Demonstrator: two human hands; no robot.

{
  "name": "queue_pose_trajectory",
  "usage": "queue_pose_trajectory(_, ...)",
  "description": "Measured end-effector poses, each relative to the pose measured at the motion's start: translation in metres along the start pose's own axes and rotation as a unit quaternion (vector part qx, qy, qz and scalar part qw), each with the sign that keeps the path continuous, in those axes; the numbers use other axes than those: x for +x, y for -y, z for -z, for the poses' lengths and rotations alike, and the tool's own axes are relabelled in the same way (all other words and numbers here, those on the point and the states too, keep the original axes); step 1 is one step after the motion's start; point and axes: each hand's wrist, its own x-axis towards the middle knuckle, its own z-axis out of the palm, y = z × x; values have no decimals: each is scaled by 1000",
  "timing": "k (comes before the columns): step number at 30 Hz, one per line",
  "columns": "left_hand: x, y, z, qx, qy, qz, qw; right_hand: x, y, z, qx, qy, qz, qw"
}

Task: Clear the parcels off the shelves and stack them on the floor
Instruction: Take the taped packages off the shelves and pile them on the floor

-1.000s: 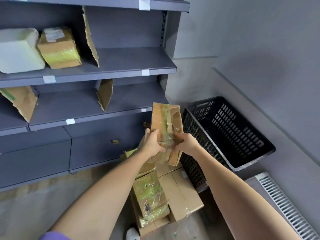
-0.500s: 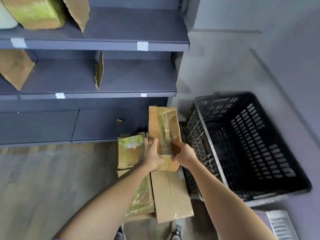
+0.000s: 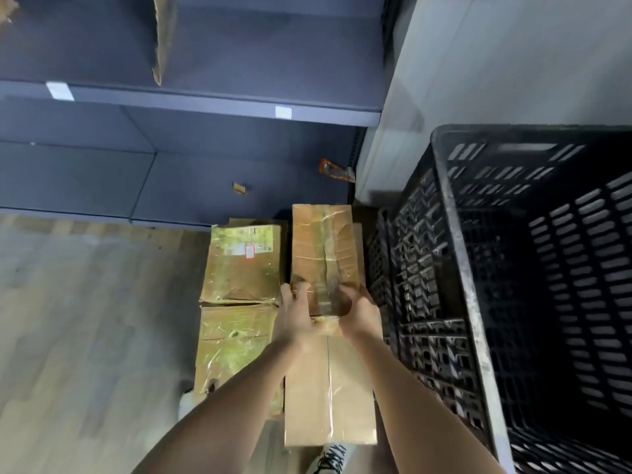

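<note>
A taped brown parcel (image 3: 323, 248) lies long-ways at the far right of the floor pile, and both my hands grip its near end. My left hand (image 3: 297, 314) curls over the near left corner; my right hand (image 3: 355, 311) curls over the near right corner. Under and in front of it lies a plain cardboard parcel (image 3: 330, 395). Left of these sit two parcels wrapped in yellowish tape, one with a label (image 3: 244, 263) and one nearer (image 3: 232, 340). The lowest grey shelf (image 3: 212, 104) shows only a cardboard divider (image 3: 163, 35).
A large black slatted crate (image 3: 513, 285) stands tilted directly right of the pile, against a grey wall (image 3: 496, 59). Wood-look floor (image 3: 85, 319) spreads to the left. An orange scrap (image 3: 333, 171) and a small cardboard bit (image 3: 238, 188) sit on the shelf base. My shoe (image 3: 330, 458) shows below.
My hands have carried the taped parcel from chest height down onto the pile by the crate. The view has tipped down, so the upper shelves and their parcels have left the frame.
</note>
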Motion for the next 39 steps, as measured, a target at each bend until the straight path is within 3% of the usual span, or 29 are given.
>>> queue_pose_trajectory(9,56,36,-66,25,-7,39,999,46,-24,-43,-27,44,-23,998)
queue_pose_trajectory(14,58,35,-65,0,16,58,998,43,-20,-45,-35,111,-44,992)
queue_pose_trajectory(17,47,31,-46,14,16,43,999,25,-10,-41,-35,104,-64,992)
queue_pose_trajectory(28,-31,-4,134,85,-6,26,996,-62,100,59,-41,51,38,997)
queue_pose_trajectory(34,-83,-15,269,99,-44,7,994,-128,199,99,-78,54,122,988)
queue_pose_trajectory(39,-114,-3,368,70,-104,-24,992,-182,292,108,-59,1,200,978)
